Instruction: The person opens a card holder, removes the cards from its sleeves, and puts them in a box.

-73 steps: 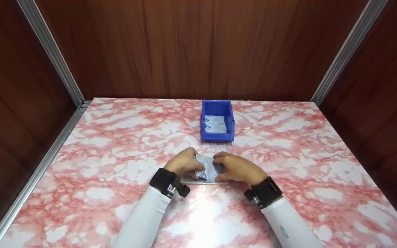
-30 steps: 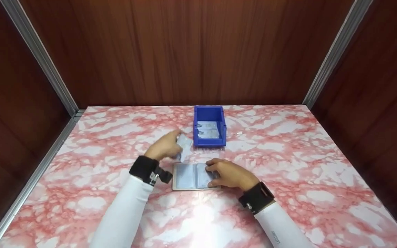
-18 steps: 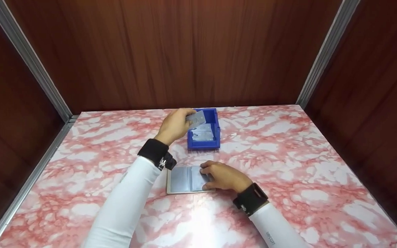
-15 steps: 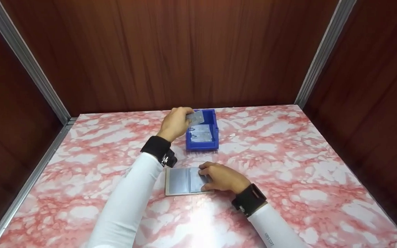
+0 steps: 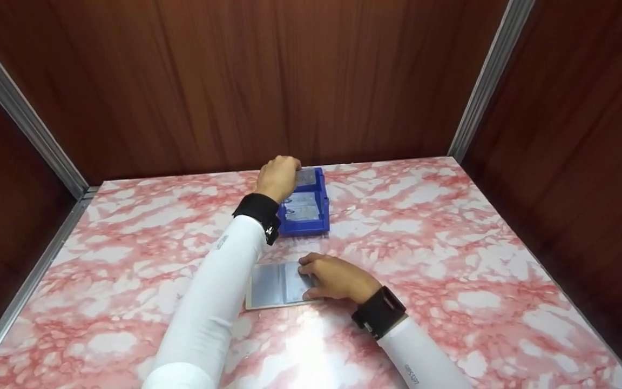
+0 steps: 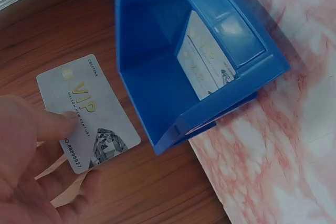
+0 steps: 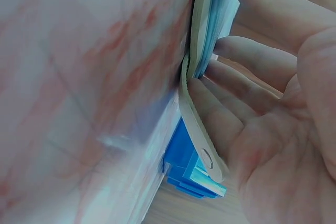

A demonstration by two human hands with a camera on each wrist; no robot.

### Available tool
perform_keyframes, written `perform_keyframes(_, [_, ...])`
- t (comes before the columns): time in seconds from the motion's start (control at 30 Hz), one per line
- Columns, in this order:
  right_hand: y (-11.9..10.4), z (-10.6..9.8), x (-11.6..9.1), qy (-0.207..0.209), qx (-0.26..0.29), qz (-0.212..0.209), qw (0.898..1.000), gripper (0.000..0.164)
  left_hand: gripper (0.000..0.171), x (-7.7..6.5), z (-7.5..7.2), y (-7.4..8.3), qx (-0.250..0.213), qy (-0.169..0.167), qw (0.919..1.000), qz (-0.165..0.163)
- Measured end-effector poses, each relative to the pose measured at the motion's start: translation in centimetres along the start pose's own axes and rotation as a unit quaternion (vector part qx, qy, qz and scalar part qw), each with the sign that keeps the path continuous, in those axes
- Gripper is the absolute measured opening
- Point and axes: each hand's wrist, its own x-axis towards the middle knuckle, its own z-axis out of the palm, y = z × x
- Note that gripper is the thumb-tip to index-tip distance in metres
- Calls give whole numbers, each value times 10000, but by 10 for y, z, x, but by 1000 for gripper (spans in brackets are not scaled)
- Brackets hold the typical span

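My left hand (image 5: 278,177) pinches a silver VIP card (image 6: 86,95) printed with a diamond, holding it by one edge over the back of the blue bin (image 5: 304,228). Inside the bin lie more silver cards (image 5: 301,207), laid in two rows. Nearer to me, a card holder (image 5: 266,286) with clear sleeves lies open on the table. My right hand (image 5: 339,278) grips its right-hand side, thumb and fingers at the sleeves. In the right wrist view a pale strap with a snap button (image 7: 206,157) sticks out beside the fingers.
The table (image 5: 440,237) has a red-and-white marbled top. A dark wood panel (image 5: 224,86) rises behind the bin, and metal posts (image 5: 486,81) stand at the back corners. My left forearm passes close by the card holder's left side.
My left hand has carried the card from the card holder up to the bin's far end. My right hand stays at the card holder. The head view has shifted, moving the scene leftward.
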Motion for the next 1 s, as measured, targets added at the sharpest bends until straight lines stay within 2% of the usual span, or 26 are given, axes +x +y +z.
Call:
perform_keyframes(0.23, [-1,-1,-2,26,-63,-62,10000,50,25,14,23,6,215,-101,9997,74])
perform_keyframes(0.33, [-2,-1,-2,21,-110,-48,9999,49,25,17,33,7,407,-137,9990,112])
perform_keyframes(0.47, [-3,-1,-2,-8,-162,17,9999,50,25,18,43,6,580,-361,9977,50])
perform_keyframes(0.8, [-4,-3,-1,74,-172,-15,9998,49,28,17,48,3,642,-812,9946,-4])
perform_keyframes(1.0, [-5,-2,-2,37,-134,23,9999,48,29,17,60,2,803,-985,9918,120])
